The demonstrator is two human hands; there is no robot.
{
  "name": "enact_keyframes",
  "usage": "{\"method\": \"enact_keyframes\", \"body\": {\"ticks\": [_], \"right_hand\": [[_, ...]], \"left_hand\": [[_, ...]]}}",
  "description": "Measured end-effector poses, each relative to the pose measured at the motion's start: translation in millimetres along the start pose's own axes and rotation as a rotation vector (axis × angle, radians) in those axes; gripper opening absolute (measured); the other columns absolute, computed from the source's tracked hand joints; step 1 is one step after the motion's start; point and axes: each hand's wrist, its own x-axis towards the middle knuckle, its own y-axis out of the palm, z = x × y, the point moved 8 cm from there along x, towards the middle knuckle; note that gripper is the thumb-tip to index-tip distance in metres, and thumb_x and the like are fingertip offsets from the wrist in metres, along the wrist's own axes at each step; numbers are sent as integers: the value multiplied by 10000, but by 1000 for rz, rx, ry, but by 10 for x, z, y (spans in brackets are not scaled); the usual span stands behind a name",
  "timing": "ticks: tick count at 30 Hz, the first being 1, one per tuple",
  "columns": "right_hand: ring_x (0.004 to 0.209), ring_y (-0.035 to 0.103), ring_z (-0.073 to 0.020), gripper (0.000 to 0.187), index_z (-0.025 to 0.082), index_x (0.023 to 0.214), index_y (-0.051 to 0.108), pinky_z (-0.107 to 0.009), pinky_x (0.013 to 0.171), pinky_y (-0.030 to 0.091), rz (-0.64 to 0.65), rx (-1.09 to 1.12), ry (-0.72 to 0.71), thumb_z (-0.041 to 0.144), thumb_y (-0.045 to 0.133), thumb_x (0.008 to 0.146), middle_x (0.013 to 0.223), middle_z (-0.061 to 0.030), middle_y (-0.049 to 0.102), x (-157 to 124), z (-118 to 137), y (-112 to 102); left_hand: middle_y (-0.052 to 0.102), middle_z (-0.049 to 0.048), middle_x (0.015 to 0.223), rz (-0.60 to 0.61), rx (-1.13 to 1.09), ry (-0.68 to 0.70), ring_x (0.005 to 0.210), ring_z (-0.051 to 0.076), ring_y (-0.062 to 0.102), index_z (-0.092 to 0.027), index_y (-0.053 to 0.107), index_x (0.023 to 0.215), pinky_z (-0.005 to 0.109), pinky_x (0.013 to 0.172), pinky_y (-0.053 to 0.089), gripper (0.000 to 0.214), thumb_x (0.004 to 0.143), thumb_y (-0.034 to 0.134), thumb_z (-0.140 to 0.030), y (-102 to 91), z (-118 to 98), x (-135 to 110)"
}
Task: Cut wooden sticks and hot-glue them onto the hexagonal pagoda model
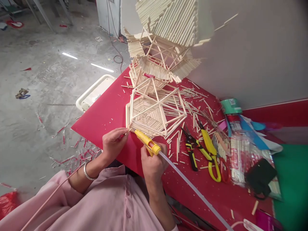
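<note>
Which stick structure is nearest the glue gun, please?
The open frame with the web-patterned base, by the glue gun; others, like the roofed structure, sit farther back.

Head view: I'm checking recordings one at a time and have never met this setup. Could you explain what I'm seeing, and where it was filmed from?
There is no machine here: these are a person's own bare hands, seen from a camera worn on the head, looking forward and down. This is the only view.

The right hand grips a yellow glue gun with a long translucent glue stick trailing from its back. Its nozzle points toward the near left corner of a stick frame. The left hand has its fingertips at that corner; whether they pinch a loose stick is too small to tell.

On the red table lie scattered sticks, pliers and yellow-handled scissors.
</note>
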Motion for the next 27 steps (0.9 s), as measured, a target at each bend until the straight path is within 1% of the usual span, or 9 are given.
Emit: {"method": "enact_keyframes", "body": {"ticks": [9,17,23,27], "right_hand": [[736,639,-155,60,169,906,604,-245,660,519,31,12,25,135,570,870,778,-33,644,-15,-41,37],[745,644,-161,64,165,916,607,-253,671,519,35,16,31,139,570,870,777,-31,636,-33,-59,67],[739,640,-155,111,174,941,599,-246,667,515,24,18,22,110,558,860,785,-23,632,-23,-55,60],[737,636,-154,110,179,948,588,-250,673,516,7,17,6,113,565,864,787,-18,628,-17,-34,17]], "left_hand": [[790,39,829,-1,12,34,704,148,745,-193,754,841,239,660,626,91,825,690,-130,31,-26,22],[788,33,833,-9,4,27,691,142,739,-200,755,842,222,620,610,98,824,687,-132,17,-33,18],[788,28,837,1,7,17,698,149,741,-211,754,845,248,646,623,90,833,687,-153,35,-6,10],[788,29,831,-5,6,31,693,144,740,-204,748,832,235,636,618,82,833,688,-148,24,-33,18]]}}
